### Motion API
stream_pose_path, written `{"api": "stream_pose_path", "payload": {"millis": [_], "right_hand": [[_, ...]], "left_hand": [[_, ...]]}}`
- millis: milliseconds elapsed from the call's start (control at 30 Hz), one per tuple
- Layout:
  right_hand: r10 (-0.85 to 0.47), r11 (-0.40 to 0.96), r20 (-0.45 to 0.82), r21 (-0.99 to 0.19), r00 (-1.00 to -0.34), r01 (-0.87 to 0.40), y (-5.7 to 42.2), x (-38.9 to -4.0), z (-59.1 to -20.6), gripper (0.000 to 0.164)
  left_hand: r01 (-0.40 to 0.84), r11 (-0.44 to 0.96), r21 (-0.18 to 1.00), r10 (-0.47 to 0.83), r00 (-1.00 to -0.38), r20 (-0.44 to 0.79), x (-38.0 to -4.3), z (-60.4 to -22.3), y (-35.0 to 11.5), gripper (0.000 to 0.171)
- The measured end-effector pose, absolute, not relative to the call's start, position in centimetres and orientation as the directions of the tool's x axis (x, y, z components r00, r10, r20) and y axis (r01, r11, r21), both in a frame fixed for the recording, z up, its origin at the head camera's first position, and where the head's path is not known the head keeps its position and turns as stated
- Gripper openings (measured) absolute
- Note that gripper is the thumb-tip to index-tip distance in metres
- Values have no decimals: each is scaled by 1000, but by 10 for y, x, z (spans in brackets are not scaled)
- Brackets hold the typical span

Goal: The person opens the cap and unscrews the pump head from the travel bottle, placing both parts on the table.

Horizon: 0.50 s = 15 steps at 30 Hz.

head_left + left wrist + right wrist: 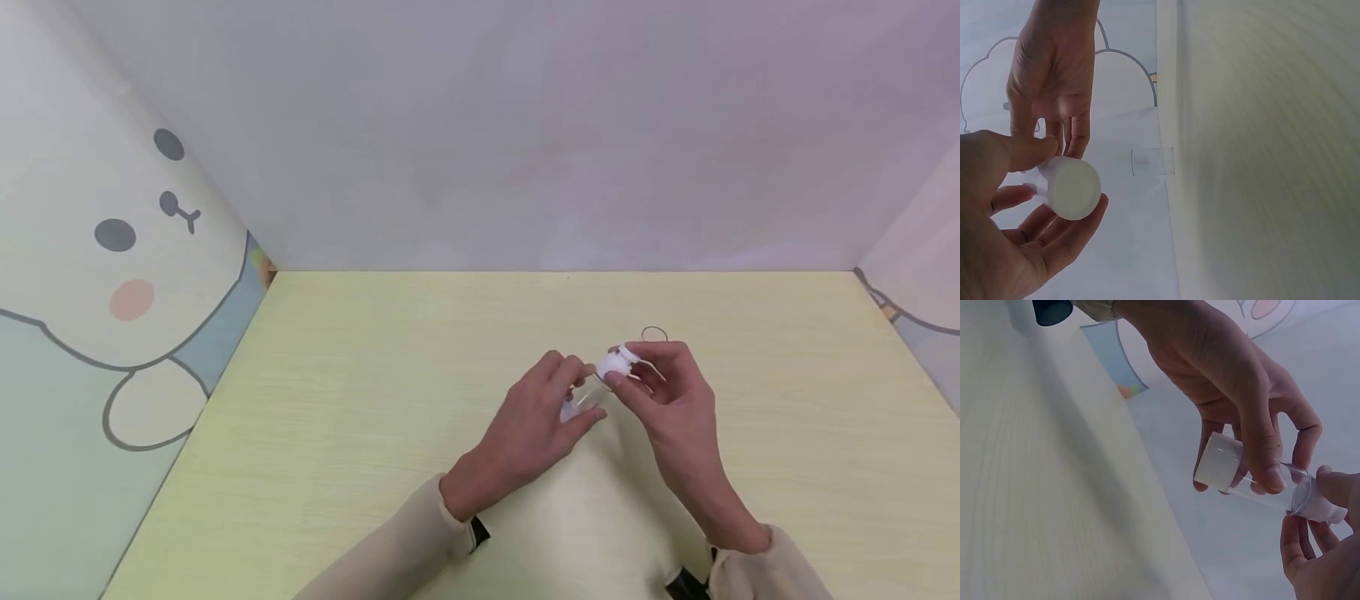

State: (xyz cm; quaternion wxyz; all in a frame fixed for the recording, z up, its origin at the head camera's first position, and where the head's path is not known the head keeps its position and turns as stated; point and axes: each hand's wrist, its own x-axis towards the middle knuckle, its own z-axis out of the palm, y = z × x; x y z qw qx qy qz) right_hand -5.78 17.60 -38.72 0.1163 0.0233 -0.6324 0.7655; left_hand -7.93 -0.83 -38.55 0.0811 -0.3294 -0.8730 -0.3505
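My left hand (528, 417) grips a small clear bottle (1266, 489), its fingers and thumb around the see-through body. The bottle's round white base (1074, 189) faces the left wrist camera. At the bottle's other end, my right hand (675, 408) pinches a white top piece (617, 362) between thumb and fingers. In the right wrist view this white piece sits right at the bottle's end, in line with the body, and the bottle lies tilted. Both hands are raised over the table, close together.
A clear, hollow cylinder (1152, 162) stands on the pale wooden table (360, 417) beyond the right hand; only its round rim shows in the head view. A plain pale wall (525, 142) rises behind, with cartoon-printed panels (67, 275) at the sides.
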Motion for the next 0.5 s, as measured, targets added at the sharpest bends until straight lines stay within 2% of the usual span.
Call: {"api": "stream_pose_path", "payload": {"millis": [233, 500], "right_hand": [[138, -170, 211, -957, -968, -233, 175, -56, -385, 42], [189, -141, 171, -970, -967, -199, 168, -51, -381, 46]], "left_hand": [[704, 607, 369, 520, -703, 485, -78, -388, -9, 40], [719, 693, 57, 526, -558, 642, -77, -394, -7, 35]]}}
